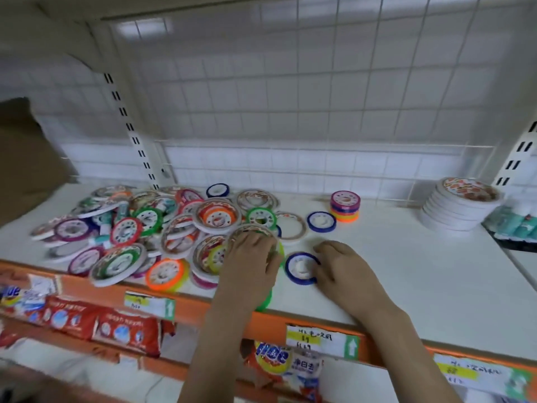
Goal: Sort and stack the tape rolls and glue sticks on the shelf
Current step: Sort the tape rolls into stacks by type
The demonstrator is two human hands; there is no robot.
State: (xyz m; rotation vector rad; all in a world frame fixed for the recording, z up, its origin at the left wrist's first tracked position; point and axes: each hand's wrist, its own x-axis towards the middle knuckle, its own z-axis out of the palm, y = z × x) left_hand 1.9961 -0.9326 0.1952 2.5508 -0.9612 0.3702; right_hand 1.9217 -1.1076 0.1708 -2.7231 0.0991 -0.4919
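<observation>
Sorting step: left hand (252, 258) lies on big white roll (252, 232) at pile edge, grip unclear; right hand (338, 264) pinches blue roll (302, 268) beside it. Next, carry to stacks (345, 206) beyond.

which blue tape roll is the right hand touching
The blue tape roll at the shelf's front, beside the right hand; the other blue rolls lie farther back, clear of both hands.

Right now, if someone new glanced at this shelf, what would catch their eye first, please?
First the messy heap of colourful tape rolls covering the left half of the white shelf. Next, two bare hands at the front edge: the left hand on a white-rimmed roll, the right hand touching a blue roll. Last, the neat white stack at far right.
</observation>
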